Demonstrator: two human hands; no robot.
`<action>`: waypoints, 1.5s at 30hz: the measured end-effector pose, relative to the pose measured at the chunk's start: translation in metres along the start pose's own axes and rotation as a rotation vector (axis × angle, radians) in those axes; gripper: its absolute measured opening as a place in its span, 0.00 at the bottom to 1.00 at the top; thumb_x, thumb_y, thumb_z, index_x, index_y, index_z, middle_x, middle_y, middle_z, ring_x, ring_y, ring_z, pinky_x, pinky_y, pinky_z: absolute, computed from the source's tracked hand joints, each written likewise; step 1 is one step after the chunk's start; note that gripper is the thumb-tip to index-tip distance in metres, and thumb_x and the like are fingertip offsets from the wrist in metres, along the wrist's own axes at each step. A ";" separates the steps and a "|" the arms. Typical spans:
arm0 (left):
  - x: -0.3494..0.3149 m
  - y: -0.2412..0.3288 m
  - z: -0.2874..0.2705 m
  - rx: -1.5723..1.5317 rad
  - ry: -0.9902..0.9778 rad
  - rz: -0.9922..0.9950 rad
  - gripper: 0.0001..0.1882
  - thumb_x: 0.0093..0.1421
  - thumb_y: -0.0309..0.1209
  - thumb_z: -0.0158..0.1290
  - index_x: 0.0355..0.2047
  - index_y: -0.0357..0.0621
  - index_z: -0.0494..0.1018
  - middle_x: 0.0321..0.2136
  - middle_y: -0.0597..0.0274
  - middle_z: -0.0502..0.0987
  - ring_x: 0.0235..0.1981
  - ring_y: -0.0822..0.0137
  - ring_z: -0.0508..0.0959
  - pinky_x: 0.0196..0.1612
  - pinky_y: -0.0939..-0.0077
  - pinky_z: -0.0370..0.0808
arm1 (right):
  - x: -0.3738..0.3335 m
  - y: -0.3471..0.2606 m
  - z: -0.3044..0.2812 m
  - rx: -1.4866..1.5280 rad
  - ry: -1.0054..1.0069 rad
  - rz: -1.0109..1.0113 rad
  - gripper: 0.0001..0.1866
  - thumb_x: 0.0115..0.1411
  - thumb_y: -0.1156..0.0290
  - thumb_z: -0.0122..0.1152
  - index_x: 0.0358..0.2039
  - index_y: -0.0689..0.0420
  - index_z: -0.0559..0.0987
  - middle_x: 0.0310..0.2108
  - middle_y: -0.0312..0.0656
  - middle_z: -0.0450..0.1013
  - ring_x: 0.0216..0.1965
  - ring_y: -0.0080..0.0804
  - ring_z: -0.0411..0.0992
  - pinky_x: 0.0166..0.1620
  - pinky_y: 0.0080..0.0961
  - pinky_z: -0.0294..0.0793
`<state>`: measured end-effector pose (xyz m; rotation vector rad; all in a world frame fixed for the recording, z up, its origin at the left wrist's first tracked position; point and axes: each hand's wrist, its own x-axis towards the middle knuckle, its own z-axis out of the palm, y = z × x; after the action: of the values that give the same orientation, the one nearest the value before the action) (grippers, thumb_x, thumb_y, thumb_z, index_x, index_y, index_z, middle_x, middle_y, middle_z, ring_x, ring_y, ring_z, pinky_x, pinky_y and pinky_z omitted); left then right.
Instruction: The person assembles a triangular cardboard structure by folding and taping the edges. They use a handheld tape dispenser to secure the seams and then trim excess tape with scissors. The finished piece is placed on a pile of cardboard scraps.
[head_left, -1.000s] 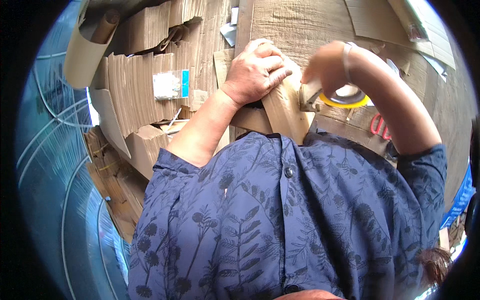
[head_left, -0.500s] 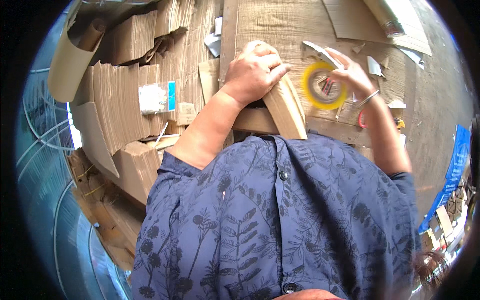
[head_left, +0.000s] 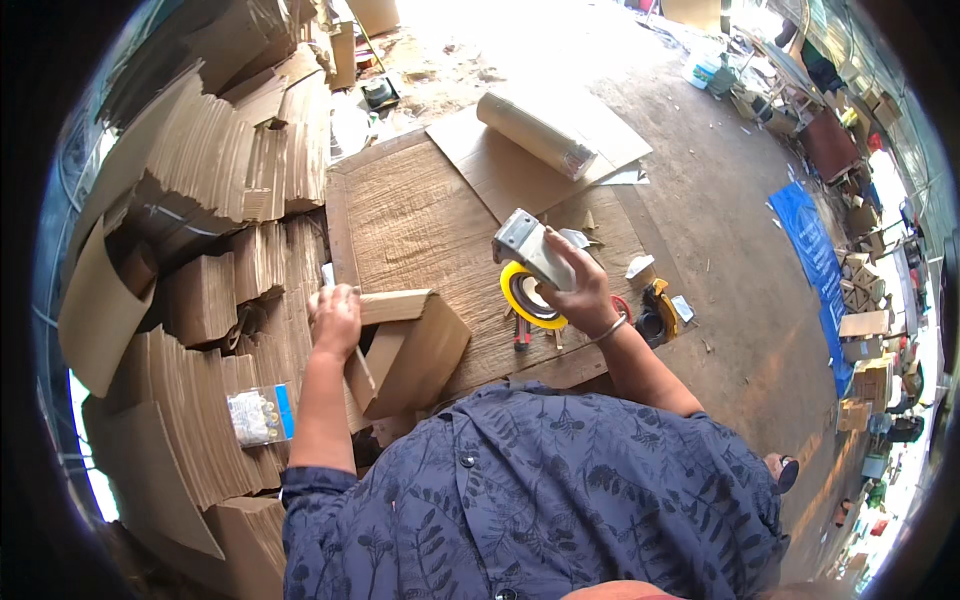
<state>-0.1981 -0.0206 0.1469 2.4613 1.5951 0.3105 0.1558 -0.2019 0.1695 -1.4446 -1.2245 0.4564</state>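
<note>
A small brown cardboard box (head_left: 425, 355) stands tilted against the near left edge of the wooden table, its open side toward the left. My left hand (head_left: 336, 318) grips the box's left flap, fingers closed around the edge. Over the table, my right hand (head_left: 585, 285) is wrapped around a tape dispenser (head_left: 530, 245) with a grey metal head. Its yellow-rimmed tape roll (head_left: 508, 290) hangs beside my fingers. A red-and-grey utility knife (head_left: 522, 334) lies just below the roll.
Stacked cardboard sheets (head_left: 200, 155) crowd the left side, with a clear bag (head_left: 256, 415) on them. A paper roll (head_left: 535, 135) rests on a flat cardboard sheet (head_left: 470, 160) at the far side. A yellow-and-black dispenser (head_left: 657, 312) lies right of my right wrist.
My view has swung up and widened. My left hand has shifted from the top of the box to its left flap, and the box has turned. The dispenser is still in my right hand, its metal head now showing.
</note>
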 end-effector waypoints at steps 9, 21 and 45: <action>-0.083 0.094 -0.082 -1.800 -0.508 0.020 0.22 0.72 0.42 0.41 0.52 0.34 0.72 0.44 0.57 0.78 0.46 0.68 0.76 0.55 0.71 0.70 | -0.040 -0.121 0.031 -0.520 -0.218 -0.598 0.36 0.39 0.68 0.72 0.54 0.38 0.78 0.34 0.42 0.71 0.31 0.39 0.75 0.32 0.34 0.76; -0.152 0.006 -0.069 -2.014 -0.110 -0.394 0.06 0.64 0.30 0.56 0.34 0.40 0.76 0.25 0.65 0.77 0.23 0.78 0.74 0.27 0.84 0.73 | -0.080 -0.130 0.044 -0.633 -0.462 -0.470 0.33 0.42 0.63 0.74 0.53 0.39 0.79 0.32 0.41 0.73 0.29 0.36 0.75 0.31 0.32 0.77; -0.104 -0.031 0.080 -1.819 0.041 -0.732 0.20 0.59 0.42 0.62 0.41 0.40 0.74 0.29 0.62 0.75 0.27 0.73 0.73 0.28 0.76 0.72 | -0.057 -0.113 0.088 -0.765 -0.642 -0.271 0.40 0.41 0.68 0.74 0.59 0.41 0.73 0.35 0.42 0.73 0.37 0.41 0.76 0.41 0.36 0.78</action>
<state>-0.2442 -0.1075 0.0544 0.4856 1.0584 1.0134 0.0143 -0.2275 0.2248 -1.7778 -2.2518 0.2721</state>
